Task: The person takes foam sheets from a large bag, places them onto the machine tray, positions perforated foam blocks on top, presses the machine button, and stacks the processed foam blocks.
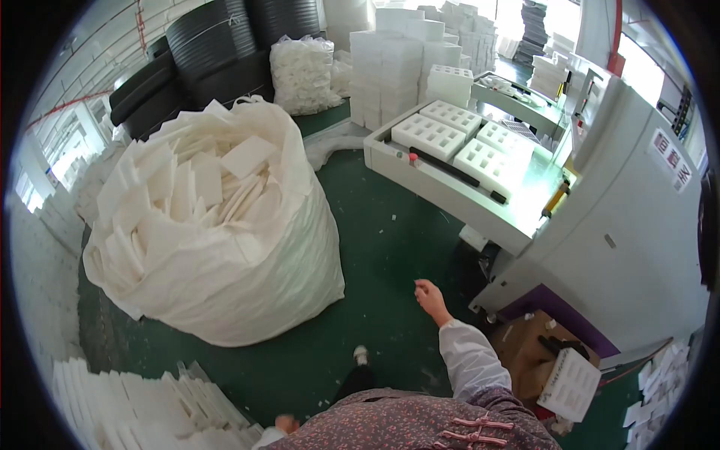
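My right hand (431,300) hangs over the green floor, between a big white sack and a grey machine. Its fingers are curled together; whether anything small is between them cannot be made out. Low in the view, my left hand (286,424) is small and blurred beside my body, close to stacked white foam sheets (150,409). The white sack (285,277) stands open at the left, filled with flat white foam pieces (202,180). On the machine's table (420,180) at the upper right lie several white foam blocks (427,135) with rectangular holes.
The grey machine (615,217) fills the right side. Beside its base stands a cardboard box (525,349) with a white holed foam block (571,384). Foam stacks (386,71) and black rolls (210,52) are at the back. Small scraps dot the green floor (375,247).
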The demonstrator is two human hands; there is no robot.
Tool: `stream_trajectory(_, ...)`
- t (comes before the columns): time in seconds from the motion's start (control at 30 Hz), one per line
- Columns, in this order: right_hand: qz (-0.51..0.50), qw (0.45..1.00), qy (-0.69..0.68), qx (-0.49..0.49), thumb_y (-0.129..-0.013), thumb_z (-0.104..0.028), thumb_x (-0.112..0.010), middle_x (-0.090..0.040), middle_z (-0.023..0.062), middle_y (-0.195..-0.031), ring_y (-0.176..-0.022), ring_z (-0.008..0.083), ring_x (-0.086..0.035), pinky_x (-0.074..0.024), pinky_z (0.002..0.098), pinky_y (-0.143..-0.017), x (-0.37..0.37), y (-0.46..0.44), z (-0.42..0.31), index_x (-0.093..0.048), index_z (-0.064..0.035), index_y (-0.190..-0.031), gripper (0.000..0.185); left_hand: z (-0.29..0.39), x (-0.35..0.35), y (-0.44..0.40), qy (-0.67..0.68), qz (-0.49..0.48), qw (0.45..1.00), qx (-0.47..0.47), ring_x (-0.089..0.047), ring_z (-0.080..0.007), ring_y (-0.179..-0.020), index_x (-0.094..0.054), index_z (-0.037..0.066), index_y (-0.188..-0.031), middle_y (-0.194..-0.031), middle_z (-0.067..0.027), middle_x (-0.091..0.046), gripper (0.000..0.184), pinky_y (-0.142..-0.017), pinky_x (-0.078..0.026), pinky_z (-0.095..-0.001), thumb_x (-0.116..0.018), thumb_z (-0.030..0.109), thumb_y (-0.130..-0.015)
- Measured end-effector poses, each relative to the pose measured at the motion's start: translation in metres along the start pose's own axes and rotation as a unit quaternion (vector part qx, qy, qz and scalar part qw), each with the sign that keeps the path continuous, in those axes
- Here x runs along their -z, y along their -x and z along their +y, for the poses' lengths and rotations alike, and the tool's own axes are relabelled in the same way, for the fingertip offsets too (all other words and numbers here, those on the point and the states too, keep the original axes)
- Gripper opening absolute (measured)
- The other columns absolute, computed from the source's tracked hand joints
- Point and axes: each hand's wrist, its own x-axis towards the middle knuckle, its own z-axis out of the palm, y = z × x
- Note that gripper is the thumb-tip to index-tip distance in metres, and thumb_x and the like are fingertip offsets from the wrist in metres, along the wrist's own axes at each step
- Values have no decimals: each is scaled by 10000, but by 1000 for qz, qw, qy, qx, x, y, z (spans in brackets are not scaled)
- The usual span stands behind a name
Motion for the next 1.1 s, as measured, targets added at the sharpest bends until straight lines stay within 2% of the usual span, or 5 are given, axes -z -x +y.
stream_trajectory(0.23, 40, 963, 247, 104, -830, -149, -532, -600, 85, -718, -596, 234, -554, -451, 327, -582, -50, -199, -121, -477, -137, -1235, 408, 133, -4, -65, 118, -12, 993, 21, -569, -235, -641, -592, 44, -950, -775, -105, -620, 258, -582, -461, -312, -519, 270, -851)
stream_trajectory(0.5, 67, 908, 411, 48, -830, -174, -456, -634, 200, -893, -760, 421, -598, -451, 474, -631, -41, -370, -130, -273, -195, -1370, 570, 439, 20, -95, 234, -37, 941, -244, -552, -150, -646, -577, 33, -1040, -814, -83, -613, 248, -611, -463, -245, -518, 215, -882)
stream_trajectory(0.87, 30, 831, 542, 116, -805, -141, -499, -591, 292, -926, -582, 333, -566, -423, 386, -471, -53, -525, -32, -192, 7, -1377, 666, 643, 16, -93, 171, 57, 937, -300, -557, -123, -653, -594, 13, -1059, -775, -77, -615, 262, -609, -465, -218, -508, 189, -886)
stream_trajectory(0.93, -42, 801, 597, -23, -806, -114, -500, -593, 287, -916, -453, 263, -499, -367, 349, -373, -46, -499, -124, -242, 63, -1356, 632, 665, 15, -89, 166, 55, 937, -303, -563, -129, -655, -600, 17, -1054, -761, -80, -615, 265, -597, -458, -218, -508, 200, -885)
stream_trajectory(1.1, 96, 780, 603, 135, -816, -125, -465, -559, 101, -561, -404, 237, -523, -361, 342, -377, -55, -510, -63, -223, 22, -1375, 627, 731, 2, -119, 105, 16, 958, -268, -554, -132, -643, -592, 15, -1060, -755, -77, -606, 275, -587, -454, -225, -512, 210, -885)
